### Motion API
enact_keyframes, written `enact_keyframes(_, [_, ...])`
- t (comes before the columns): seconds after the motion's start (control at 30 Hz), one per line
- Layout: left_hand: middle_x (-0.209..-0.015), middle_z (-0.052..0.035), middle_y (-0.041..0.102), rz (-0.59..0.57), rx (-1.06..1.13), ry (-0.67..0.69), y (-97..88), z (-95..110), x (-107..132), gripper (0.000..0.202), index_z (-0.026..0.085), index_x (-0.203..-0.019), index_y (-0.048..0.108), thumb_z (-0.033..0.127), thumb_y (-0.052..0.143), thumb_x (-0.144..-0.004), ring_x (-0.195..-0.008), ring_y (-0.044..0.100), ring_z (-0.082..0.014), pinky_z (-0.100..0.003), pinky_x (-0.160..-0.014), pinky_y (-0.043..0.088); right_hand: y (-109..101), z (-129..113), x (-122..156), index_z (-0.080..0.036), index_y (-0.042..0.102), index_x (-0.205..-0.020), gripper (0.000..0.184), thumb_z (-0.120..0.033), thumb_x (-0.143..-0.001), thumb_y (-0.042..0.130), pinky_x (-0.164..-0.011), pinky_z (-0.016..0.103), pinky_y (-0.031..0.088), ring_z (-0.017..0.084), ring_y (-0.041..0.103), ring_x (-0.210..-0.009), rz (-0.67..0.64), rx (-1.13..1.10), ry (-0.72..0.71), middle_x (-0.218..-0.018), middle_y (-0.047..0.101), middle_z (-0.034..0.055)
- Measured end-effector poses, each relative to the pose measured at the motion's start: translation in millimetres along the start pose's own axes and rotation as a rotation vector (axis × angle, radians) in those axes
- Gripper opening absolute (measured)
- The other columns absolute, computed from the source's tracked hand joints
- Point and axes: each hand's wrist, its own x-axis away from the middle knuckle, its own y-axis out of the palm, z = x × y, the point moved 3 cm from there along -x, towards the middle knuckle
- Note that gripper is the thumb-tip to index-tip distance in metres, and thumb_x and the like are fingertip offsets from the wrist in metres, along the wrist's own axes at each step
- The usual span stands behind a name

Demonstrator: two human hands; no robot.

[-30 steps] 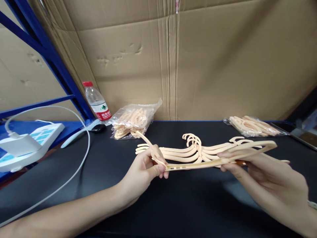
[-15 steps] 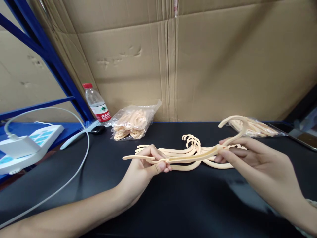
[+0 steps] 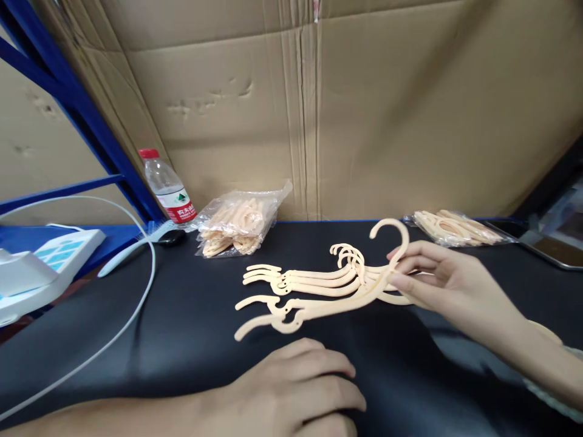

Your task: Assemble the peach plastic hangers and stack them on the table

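My right hand (image 3: 444,276) pinches a beige plastic folding clothes hanger (image 3: 337,308) just below its hook. The hook curves up and to the left, while the hanger's arm stretches leftward over the black tabletop (image 3: 182,340). Directly behind it lie several similar hangers (image 3: 319,283), side by side with their hooks bunched together; the held one and my fingers cover their right parts. Palm down near the front edge, my left hand (image 3: 300,388) holds nothing, its fingers apart and slightly bent. It is clear of the hangers.
A clear bag of beige hanger parts (image 3: 243,221) and a red-capped water bottle (image 3: 168,188) stand at the back left. Another bag (image 3: 458,227) lies back right beside a dark tablet-like device (image 3: 542,246). A white cable (image 3: 152,267) loops past a power strip (image 3: 59,261) at left.
My left hand has let go of the hanger and moved down toward the front edge. My right hand has shifted slightly left and lowered the hanger beside the others.
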Motion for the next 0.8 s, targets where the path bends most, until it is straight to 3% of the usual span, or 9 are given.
enact_keyframes(0.07, [-0.124,-0.0115,0.066,0.002,-0.198,0.054,-0.9,2.6,0.3,0.024,0.013,-0.115,0.061,0.014,0.048,-0.095,-0.123,0.054,-0.0275,-0.038,-0.111,0.036,5.6,7.5,1.5,-0.021,0.057,-0.100,0.037,-0.046,-0.077,0.072,-0.061,0.031,0.053,0.020,0.064,-0.064,-0.074,0.092,0.001,-0.071,0.068,0.0020])
enact_keyframes(0.2, [-0.145,-0.0147,0.047,-0.076,-0.380,-0.090,6.0,-6.9,1.6,0.049,0.010,-0.136,0.049,0.038,0.051,-0.096,-0.137,0.039,-0.0310,-0.045,-0.114,0.029,13.5,19.5,4.4,-0.022,0.042,-0.119,0.049,-0.036,-0.080,0.067,-0.059,0.030,0.048,0.018,0.059,-0.060,-0.217,0.190,0.010,-0.067,0.065,-0.0020])
enact_keyframes(0.37, [-0.147,-0.0206,0.040,-0.187,-0.348,-0.195,9.5,-14.2,1.9,0.064,0.006,-0.143,0.040,0.045,0.053,-0.093,-0.138,0.034,-0.0349,-0.051,-0.112,0.031,17.2,28.2,4.0,-0.022,0.039,-0.126,0.050,-0.029,-0.081,0.061,-0.056,0.029,0.047,0.016,0.056,-0.058,-0.294,0.272,0.027,-0.072,0.063,-0.0018])
enact_keyframes(0.53, [-0.148,-0.0159,0.039,-0.107,-0.223,-0.260,5.5,-14.1,1.6,0.062,0.016,-0.145,0.039,0.043,0.057,-0.092,-0.138,0.035,-0.0347,-0.052,-0.113,0.030,15.4,27.1,1.2,-0.022,0.045,-0.127,0.047,-0.021,-0.082,0.058,-0.055,0.027,0.046,0.014,0.055,-0.058,-0.271,0.440,-0.074,-0.080,0.063,-0.0008])
enact_keyframes(0.7, [-0.147,-0.0137,0.040,-0.037,-0.116,-0.318,4.7,-14.3,1.6,0.065,0.023,-0.145,0.041,0.045,0.063,-0.088,-0.136,0.038,-0.0378,-0.057,-0.112,0.027,5.7,16.0,1.7,-0.022,0.053,-0.122,0.029,-0.027,-0.094,0.050,-0.079,0.036,0.053,0.021,0.065,-0.091,-0.207,0.555,-0.217,-0.102,0.067,0.0054])
enact_keyframes(0.8, [-0.149,-0.0122,0.039,-0.036,-0.153,-0.321,6.8,-20.1,1.4,0.062,0.024,-0.145,0.040,0.042,0.061,-0.089,-0.136,0.037,-0.0381,-0.058,-0.111,0.028,-0.8,15.2,8.4,-0.018,0.049,-0.134,0.044,-0.041,-0.096,0.048,-0.099,0.049,0.047,0.029,0.055,-0.119,-0.202,0.688,-0.306,-0.129,0.059,0.0138])
